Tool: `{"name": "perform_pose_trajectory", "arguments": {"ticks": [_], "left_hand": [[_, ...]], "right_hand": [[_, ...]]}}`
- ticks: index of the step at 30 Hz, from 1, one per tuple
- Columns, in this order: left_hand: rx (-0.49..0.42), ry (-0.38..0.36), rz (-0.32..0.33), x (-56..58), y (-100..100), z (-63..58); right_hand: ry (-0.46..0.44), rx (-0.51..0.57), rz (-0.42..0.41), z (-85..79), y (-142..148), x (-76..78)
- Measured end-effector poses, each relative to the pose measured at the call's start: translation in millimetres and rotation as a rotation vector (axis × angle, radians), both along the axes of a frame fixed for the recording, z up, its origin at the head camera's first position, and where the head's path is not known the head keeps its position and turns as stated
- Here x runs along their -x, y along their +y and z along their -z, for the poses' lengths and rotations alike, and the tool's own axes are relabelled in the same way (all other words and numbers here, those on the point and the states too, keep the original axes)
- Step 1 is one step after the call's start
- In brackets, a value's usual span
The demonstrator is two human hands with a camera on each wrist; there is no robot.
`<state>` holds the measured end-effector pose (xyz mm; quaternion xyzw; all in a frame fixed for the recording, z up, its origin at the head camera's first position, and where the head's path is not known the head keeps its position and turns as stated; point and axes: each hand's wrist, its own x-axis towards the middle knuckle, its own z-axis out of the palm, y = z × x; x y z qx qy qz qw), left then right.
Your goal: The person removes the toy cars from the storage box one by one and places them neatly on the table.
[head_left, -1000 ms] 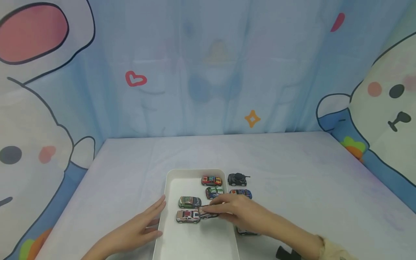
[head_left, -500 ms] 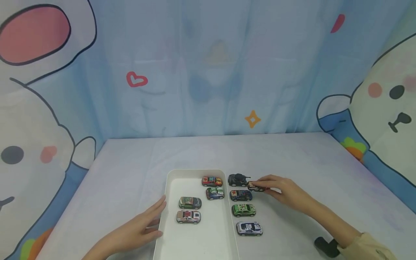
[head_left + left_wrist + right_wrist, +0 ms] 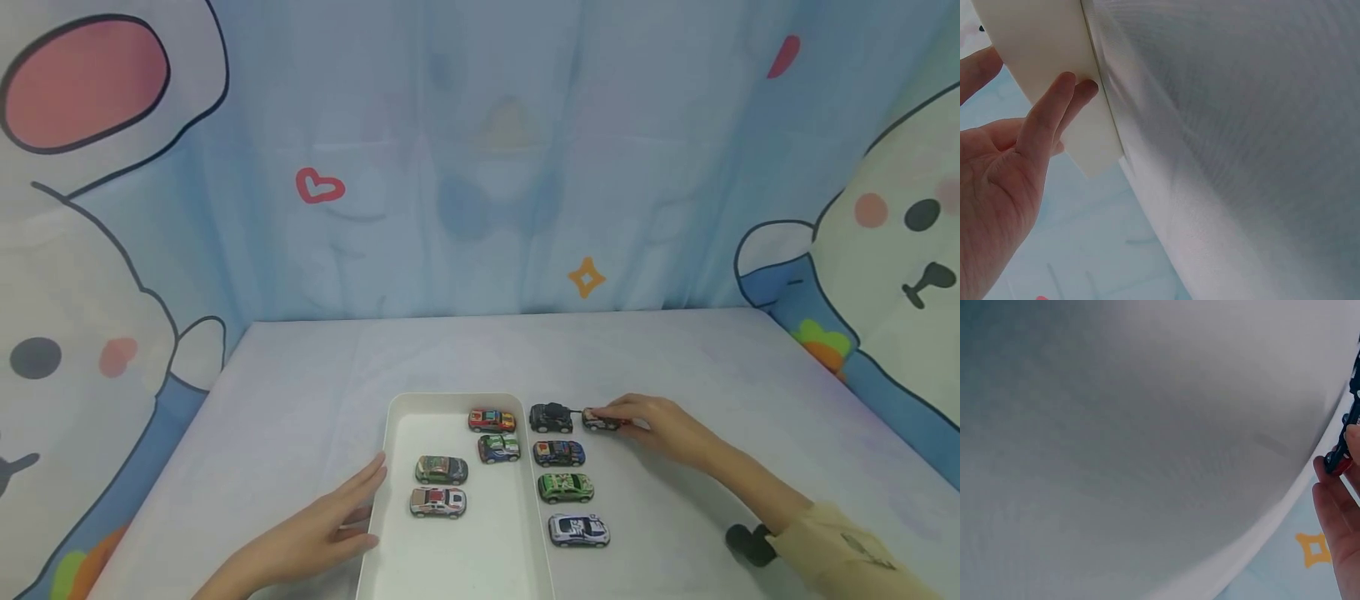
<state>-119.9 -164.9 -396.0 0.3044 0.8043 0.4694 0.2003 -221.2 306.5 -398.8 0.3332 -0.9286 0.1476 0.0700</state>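
My right hand pinches a small toy car on the table, just right of a black toy vehicle with a barrel. In the right wrist view the held toy car shows at the right edge between thumb and fingers. With straight fingers, my left hand touches the left wall of a white tray; the left wrist view shows its fingertips against the tray's side. Inside the tray sit a red car, a green-and-white car, a dark green car and a white-and-red car.
Right of the tray, in a column below the black vehicle, stand a dark blue car, a bright green car and a white-and-blue car. A patterned blue curtain hangs behind the white-covered table.
My right hand has carried the toy car out of the tray to the right and set it beside the black vehicle's barrel. The left hand has stayed at the tray.
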Motion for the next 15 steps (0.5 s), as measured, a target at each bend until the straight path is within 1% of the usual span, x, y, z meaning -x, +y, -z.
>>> {"name": "perform_pose_trajectory", "arguments": {"ticks": [6,11,15], "left_hand": [[0.006,-0.007,-0.006,-0.9,0.2,-0.5],[0.005,-0.001,-0.001,-0.6,0.8,-2.3],[0.013,0.005,-0.006,-0.2,0.6,-0.4]], "right_hand": [[0.001,-0.032,-0.012,2.6,-1.0,4.1],[0.013,-0.058,0.007,4.7,-3.3,3.9],[0.004,-0.048,0.017,5.0,-6.0,3.3]]}}
